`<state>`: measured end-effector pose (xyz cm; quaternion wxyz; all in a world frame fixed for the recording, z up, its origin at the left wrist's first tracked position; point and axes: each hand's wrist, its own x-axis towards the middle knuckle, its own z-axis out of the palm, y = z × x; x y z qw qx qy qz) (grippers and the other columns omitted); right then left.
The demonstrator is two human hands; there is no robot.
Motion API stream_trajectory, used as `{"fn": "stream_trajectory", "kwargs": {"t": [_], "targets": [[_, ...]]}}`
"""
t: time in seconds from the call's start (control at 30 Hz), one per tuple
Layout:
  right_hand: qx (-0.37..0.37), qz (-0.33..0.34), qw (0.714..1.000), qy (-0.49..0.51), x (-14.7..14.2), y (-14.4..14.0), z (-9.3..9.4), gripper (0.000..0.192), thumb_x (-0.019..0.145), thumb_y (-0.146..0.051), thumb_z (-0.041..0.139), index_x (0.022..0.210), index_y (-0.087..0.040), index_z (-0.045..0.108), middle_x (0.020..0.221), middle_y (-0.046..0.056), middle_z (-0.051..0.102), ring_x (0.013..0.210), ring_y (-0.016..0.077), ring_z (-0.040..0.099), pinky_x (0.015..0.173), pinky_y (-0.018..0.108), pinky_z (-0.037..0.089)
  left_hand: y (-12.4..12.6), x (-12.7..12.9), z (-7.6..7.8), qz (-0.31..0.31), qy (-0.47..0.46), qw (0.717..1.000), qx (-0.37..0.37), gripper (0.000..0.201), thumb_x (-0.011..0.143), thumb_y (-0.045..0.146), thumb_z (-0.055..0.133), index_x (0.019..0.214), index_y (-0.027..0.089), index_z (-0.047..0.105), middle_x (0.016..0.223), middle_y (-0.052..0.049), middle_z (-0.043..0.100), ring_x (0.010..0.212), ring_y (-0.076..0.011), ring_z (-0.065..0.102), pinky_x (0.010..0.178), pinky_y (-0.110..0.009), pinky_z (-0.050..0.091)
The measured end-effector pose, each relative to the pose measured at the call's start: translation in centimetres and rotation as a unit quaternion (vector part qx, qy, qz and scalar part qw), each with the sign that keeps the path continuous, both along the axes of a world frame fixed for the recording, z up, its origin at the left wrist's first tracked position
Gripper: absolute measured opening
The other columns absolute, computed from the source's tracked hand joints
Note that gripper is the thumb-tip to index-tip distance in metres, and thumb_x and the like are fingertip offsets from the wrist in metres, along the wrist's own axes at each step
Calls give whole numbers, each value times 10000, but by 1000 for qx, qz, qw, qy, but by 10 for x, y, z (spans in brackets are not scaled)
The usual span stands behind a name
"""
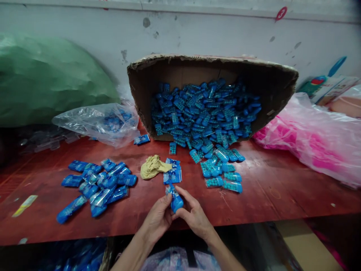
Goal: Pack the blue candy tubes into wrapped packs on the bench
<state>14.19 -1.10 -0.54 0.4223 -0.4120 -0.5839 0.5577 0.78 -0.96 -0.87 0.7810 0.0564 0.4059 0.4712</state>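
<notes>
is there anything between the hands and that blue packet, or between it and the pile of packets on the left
Nothing is between them: the left hand and right hand both grip the blue packet. Toward the pile of packets the red table is bare. The yellow cloth lies farther back, off that path.

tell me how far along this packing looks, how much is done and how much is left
Done: a pile of bagged blue packets lies on the red table, left of the hands. In hand: the left hand and right hand together hold one blue packet. Left: most by far, the tipped cardboard box holds a heap of loose blue cases, some spilling out onto the table.
</notes>
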Motion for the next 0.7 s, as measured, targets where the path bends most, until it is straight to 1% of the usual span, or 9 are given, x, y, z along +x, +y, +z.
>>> {"fn": "stream_trajectory", "kwargs": {"t": [0.1,0.17,0.23,0.3,0.37,0.5,0.6,0.7], "targets": [[21,-34,999,-19,-3,-5,-8,527,743,-182,599,1244,-277,470,1240,32,536,1156,227,465,998,374,336,-4,7,6,37,19,999,-27,104,720,224,629,736,121,637,600,-8,636,479,-85,556,434,-180,447],[16,-60,998,-15,-4,-6,-14,518,743,-235,615,1242,-261,478,1224,46,551,1132,236,490,990,379,348,-4,9,10,52,29,997,-42,92,737,205,610,768,122,634,653,-21,659,522,-96,590,485,-195,484],[-14,-80,997,15,-6,-5,-18,479,755,-278,606,1222,-255,500,1191,45,577,1093,232,523,966,372,377,-4,9,12,54,31,997,-51,108,754,206,590,819,129,627,713,-35,676,575,-117,623,549,-230,517],[-54,-75,994,61,-7,-3,-21,414,779,-313,575,1186,-251,532,1172,34,593,1080,222,535,955,367,388,-2,8,13,47,31,996,-64,123,769,208,572,862,138,612,757,-45,684,616,-138,643,584,-262,530],[-94,-59,988,107,-8,-1,-23,371,796,-341,549,1155,-248,555,1168,24,597,1091,213,527,962,366,379,0,5,14,43,34,995,-79,102,780,195,554,854,141,599,759,-47,685,627,-150,651,576,-275,533],[-160,-31,973,165,-8,1,-26,378,795,-365,549,1152,-239,551,1165,26,598,1088,206,528,956,368,380,1,-1,11,21,40,996,-73,65,777,159,549,819,134,591,725,-42,680,609,-148,648,556,-272,530],[-171,-17,974,150,-7,1,-24,364,790,-331,561,1142,-240,556,1132,18,615,1049,201,552,925,357,407,0,-4,6,15,50,997,-61,60,756,145,574,812,131,592,721,-35,679,614,-146,647,573,-274,533],[-146,-25,983,109,-8,2,-19,327,796,-291,550,1119,-242,572,1103,8,628,1013,191,568,904,337,423,-1,-4,3,21,66,996,-60,68,753,155,581,817,131,588,727,-36,681,631,-149,648,609,-293,536]]}}
